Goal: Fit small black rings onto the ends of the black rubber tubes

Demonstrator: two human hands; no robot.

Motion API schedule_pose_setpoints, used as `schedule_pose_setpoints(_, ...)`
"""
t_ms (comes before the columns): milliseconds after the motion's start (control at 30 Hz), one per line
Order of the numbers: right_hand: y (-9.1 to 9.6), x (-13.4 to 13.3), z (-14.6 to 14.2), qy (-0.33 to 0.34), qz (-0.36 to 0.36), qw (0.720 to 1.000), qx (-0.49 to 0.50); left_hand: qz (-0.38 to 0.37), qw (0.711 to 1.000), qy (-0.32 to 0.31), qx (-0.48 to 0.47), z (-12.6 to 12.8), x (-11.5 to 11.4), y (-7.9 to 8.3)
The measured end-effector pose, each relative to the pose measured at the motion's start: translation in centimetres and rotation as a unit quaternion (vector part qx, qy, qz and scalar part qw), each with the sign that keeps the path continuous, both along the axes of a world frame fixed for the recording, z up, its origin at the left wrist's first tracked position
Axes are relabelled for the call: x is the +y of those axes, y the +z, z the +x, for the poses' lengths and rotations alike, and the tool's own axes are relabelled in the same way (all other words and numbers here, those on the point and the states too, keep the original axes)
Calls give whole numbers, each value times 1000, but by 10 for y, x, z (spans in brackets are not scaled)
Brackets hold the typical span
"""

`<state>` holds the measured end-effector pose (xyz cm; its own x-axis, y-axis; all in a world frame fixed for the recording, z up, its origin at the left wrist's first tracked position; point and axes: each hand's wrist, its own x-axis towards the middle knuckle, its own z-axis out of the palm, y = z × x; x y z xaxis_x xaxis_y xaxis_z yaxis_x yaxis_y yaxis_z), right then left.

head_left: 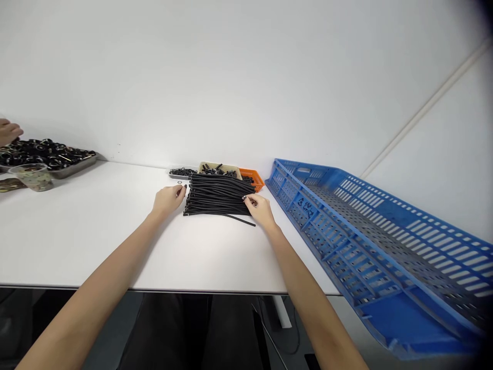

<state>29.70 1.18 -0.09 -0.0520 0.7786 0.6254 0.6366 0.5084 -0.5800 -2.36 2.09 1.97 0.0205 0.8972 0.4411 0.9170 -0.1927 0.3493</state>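
A pile of black rubber tubes [217,198] lies side by side on the white table [96,231] in front of me. My left hand [168,199] rests at the pile's left end, fingers curled in a pinch on a tube end. My right hand [260,209] is at the pile's right end, fingers pinched on a tube end there. One single tube [241,220] lies loose along the pile's near edge. A tiny black ring [179,182] sits on the table just beyond my left hand.
Behind the pile stand a small metal tray of black rings [181,172], a beige tray of black parts [219,168] and an orange basket [253,177]. A big blue slotted crate [385,241] fills the right. Far left: a metal tray of rings [46,154], a plastic cup [34,177], another person's hand [8,131].
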Motion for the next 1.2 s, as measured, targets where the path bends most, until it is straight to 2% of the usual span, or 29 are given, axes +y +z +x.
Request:
schedule_pose_setpoints(433, -1, 1, 1, -11, -7, 1000, 1, 4, 1000, -1, 4, 0, -1, 0)
schedule_pose_setpoints(667, 3, -3, 3, -82, 1, 997, 10, 19, 999, -12, -29, 0, -2, 0)
schedule_pose_setpoints(867, 9, -5, 7, -196, 6, 980, 34, 38, 998, -35, -35, 0, -1, -3)
schedule_pose_setpoints(1033, 12, -7, 9, -260, -38, 964, 41, 54, 997, -48, -31, 1, -1, -4)
schedule_pose_setpoints(1200, 7, -3, 14, -270, -94, 957, 46, 50, 997, -56, -25, 2, 0, -5)
